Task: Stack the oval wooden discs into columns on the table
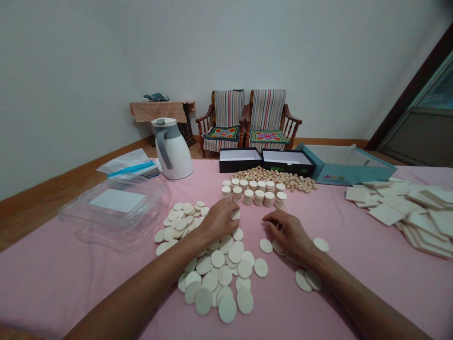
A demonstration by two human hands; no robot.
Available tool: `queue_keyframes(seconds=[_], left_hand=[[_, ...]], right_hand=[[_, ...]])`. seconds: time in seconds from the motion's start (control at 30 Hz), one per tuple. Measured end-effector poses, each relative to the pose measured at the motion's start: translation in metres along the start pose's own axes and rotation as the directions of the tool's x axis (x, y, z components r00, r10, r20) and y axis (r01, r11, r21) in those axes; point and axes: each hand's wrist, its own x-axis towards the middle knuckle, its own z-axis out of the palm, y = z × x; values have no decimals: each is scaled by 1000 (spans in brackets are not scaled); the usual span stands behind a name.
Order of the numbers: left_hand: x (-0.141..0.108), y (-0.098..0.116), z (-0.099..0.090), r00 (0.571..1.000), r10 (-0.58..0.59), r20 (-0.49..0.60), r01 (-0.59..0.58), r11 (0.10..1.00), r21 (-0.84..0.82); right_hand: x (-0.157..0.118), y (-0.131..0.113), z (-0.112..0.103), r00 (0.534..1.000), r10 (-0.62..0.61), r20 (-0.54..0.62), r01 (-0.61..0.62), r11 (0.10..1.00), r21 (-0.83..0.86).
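Observation:
My left hand (220, 221) is above the upper right side of a loose pile of round pale wooden discs (217, 259). Its fingers are closed around a wooden disc (235, 215), just in front of the stacked discs (259, 197), which stand in two short rows. To the right, my right hand (289, 235) hovers low over the cloth, fingers bent and apart, with nothing visible in them. Beneath and around it lie several loose discs (266, 245), partly hidden by the palm and wrist.
Small wooden beads (276, 177) lie behind the stacks, before two black boxes (240, 160). A blue box (348, 172) and square wooden pieces (387, 215) are at right. At left are a clear plastic container (76, 208) and a white jug (179, 153). Pink cloth (116, 274) covers the table.

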Motion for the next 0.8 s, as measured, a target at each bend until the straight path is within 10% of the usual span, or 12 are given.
queue_keyframes(seconds=[0.47, 0.8], left_hand=[[-2, -40, -22, 993, -111, -49, 116, 987, 114], [-5, -61, -51, 954, -111, 280, 61, 982, 180]], right_hand=[[0, 4, -1, 999, -22, 49, 23, 999, -22], [1, 5, 0, 998, -26, 57, 26, 1000, -5]])
